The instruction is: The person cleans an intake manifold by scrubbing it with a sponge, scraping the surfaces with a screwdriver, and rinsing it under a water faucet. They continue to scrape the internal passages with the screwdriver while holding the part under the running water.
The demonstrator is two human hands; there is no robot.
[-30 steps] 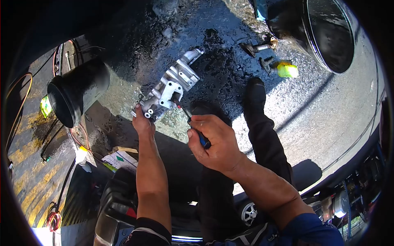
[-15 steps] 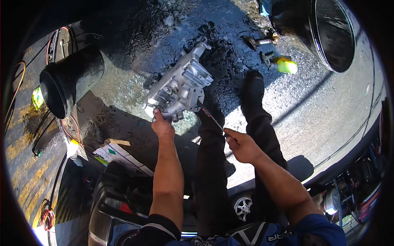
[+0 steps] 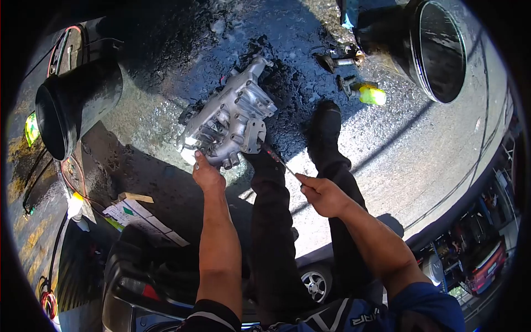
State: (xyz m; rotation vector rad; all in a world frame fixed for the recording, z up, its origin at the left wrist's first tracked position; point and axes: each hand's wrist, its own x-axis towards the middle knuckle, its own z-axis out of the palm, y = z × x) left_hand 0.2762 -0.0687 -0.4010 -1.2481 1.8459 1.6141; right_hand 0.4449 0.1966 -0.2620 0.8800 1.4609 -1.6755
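A silver cast-metal intake manifold [image 3: 221, 116] sits tilted low over the wet ground in front of my boots. My left hand [image 3: 208, 174] grips its near left end, thumb on top and the other fingers hidden beneath. In my right hand [image 3: 323, 196], the fingers are closed round the end of a slim rod-like tool [image 3: 275, 156] with red on its shaft. The tool's far end reaches the opening in the manifold's flat flange [image 3: 254, 136]; its tip is hidden there, so its exact kind cannot be made out.
Black drums lie at the left [image 3: 83, 105] and upper right [image 3: 417, 55]. A yellow-green bottle [image 3: 371, 95] and a metal part [image 3: 344, 62] are on the ground ahead. Behind my left arm are a cardboard piece [image 3: 145, 221] and a car's rear corner [image 3: 133, 285].
The view has shifted, so most of the scene appears further left. Against the manifold, my right hand and the tool have drawn back slightly to the right. My left hand keeps its grip.
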